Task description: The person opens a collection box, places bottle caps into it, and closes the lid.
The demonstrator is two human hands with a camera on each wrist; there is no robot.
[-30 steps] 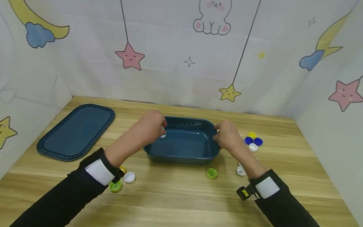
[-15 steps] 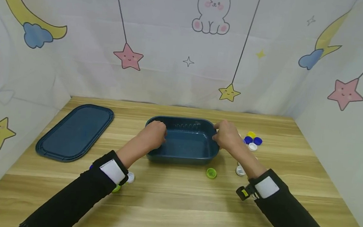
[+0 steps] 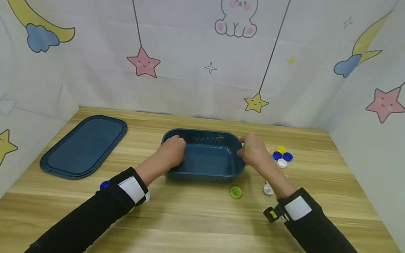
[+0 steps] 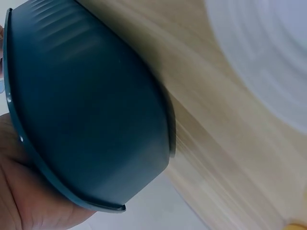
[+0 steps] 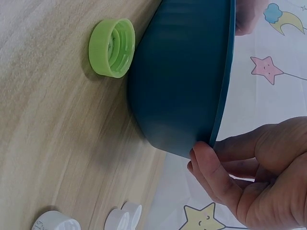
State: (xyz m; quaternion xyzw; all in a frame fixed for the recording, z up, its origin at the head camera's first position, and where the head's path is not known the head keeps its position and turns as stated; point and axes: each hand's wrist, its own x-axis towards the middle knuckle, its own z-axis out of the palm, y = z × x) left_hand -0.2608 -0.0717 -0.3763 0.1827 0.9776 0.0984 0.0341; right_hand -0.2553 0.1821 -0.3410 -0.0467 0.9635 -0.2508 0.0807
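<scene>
Green cap [image 3: 235, 192] nearest, glossy dark-blue basin [image 3: 209, 159] beyond it at twelve o'clock.
Mouth up, round-cornered, it runs lengthwise nine to three; the right hand [image 3: 254, 152] pinches its rim at three, the left hand [image 3: 172, 151] is at the nine-o'clock end, fingertips hidden, so I can't tell its grip.

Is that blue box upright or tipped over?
Upright: the box has its open top facing up, showing its inside floor, with its base toward the table.
</scene>
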